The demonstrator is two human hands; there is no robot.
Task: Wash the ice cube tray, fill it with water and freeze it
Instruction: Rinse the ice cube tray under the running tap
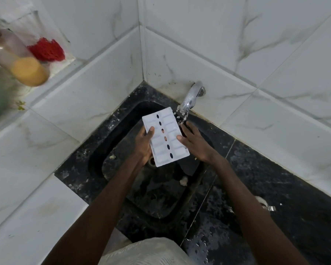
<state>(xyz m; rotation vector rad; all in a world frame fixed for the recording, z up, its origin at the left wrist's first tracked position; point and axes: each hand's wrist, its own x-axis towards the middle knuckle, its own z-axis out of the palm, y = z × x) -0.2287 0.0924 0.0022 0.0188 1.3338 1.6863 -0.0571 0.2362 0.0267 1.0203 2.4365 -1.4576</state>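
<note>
— Well, where has the ice cube tray [161,157] got to?

— It's up over the sink [103,150], tilted. The left hand [143,144] grips its left rim, thumb on top and fingers underneath. The right hand [197,144] is open, with the thumb and straight fingers just touching the right rim. The tap [191,96] is past the right fingertips, and its water [181,116] falls just beside the tray's far corner.

— Will it slip, do you think?

— Likely. It looks like thin plastic, so I'd guess light, a bit bendy and slick once wet. I'd hold it by both long rims, not by the pockets. Once it's full it'll be heavier and need keeping level.
</note>
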